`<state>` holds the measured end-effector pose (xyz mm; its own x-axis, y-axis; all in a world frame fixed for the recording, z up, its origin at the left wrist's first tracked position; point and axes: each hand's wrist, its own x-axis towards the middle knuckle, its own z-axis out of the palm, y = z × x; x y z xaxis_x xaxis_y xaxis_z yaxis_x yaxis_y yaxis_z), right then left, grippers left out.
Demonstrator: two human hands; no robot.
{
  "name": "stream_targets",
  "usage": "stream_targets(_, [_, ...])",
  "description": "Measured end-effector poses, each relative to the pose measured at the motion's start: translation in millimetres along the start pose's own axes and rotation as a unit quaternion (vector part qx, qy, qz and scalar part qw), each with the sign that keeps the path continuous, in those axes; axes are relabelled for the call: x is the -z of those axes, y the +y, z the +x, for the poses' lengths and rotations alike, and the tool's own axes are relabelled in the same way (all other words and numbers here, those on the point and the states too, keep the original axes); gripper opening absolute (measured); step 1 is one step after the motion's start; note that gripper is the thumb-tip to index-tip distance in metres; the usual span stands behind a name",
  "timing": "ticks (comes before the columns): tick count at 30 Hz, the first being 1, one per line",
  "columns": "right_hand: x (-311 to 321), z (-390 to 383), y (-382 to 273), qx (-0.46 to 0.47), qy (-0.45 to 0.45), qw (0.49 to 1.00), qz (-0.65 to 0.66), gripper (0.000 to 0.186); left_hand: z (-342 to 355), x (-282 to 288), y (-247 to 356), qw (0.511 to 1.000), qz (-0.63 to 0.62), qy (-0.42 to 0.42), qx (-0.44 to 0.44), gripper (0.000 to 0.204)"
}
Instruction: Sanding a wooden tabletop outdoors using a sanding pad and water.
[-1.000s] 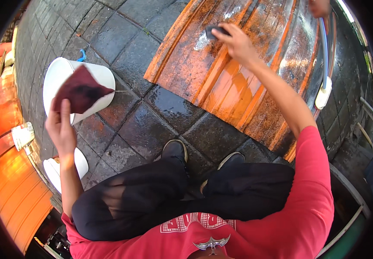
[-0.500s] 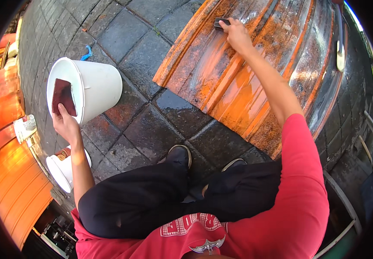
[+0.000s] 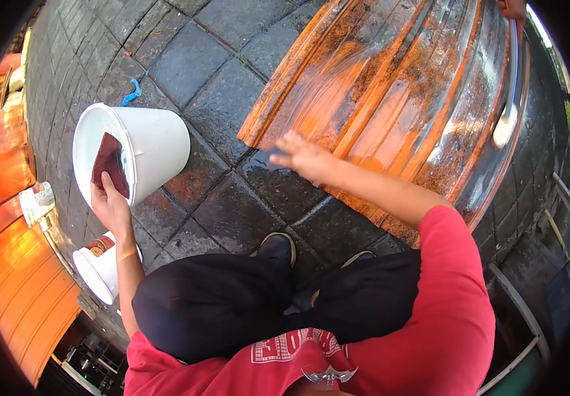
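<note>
My left hand (image 3: pixel 112 206) is closed on a dark red sandpaper sheet (image 3: pixel 110 162), thumb across its lower end. The sheet stands in front of the mouth of a white bucket (image 3: pixel 156 148) that lies tilted towards me. My right hand (image 3: pixel 303 157), blurred by motion, is over the near left corner of a ribbed orange panel (image 3: pixel 371 109). Its fingers look stretched and spread, and no dark block shows in it; the palm's underside is hidden. Wet streaks and rusty brown patches cover the panel.
At the top right another person's hand (image 3: pixel 513 8) is by a long-handled tool (image 3: pixel 506 125) with a white end. A smaller white bucket (image 3: pixel 97 274) stands near my left forearm. A blue scrap (image 3: pixel 131 92) lies on the dark floor tiles (image 3: pixel 189 66). Orange sheets (image 3: pixel 21 284) line the left.
My right hand has swept from the panel's upper part down to its near left corner; the dark block it held no longer shows. Curved streaks appear. The other person's tool has moved nearer.
</note>
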<state>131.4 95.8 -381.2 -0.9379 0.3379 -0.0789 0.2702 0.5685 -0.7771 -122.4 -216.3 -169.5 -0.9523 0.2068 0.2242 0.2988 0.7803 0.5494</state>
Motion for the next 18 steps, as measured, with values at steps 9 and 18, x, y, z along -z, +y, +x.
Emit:
stream_targets(9, [67.3,49.5,68.0,0.033,0.097,0.932,-0.349,0.037,5.1,-16.1,3.5,0.996,-0.078,-0.044,0.008,0.033])
stream_targets(18, [146.9,79.5,96.5,-0.056,0.143,0.911,-0.383,0.04,5.2,-15.7,3.6,0.995,-0.079,-0.055,0.007,0.032])
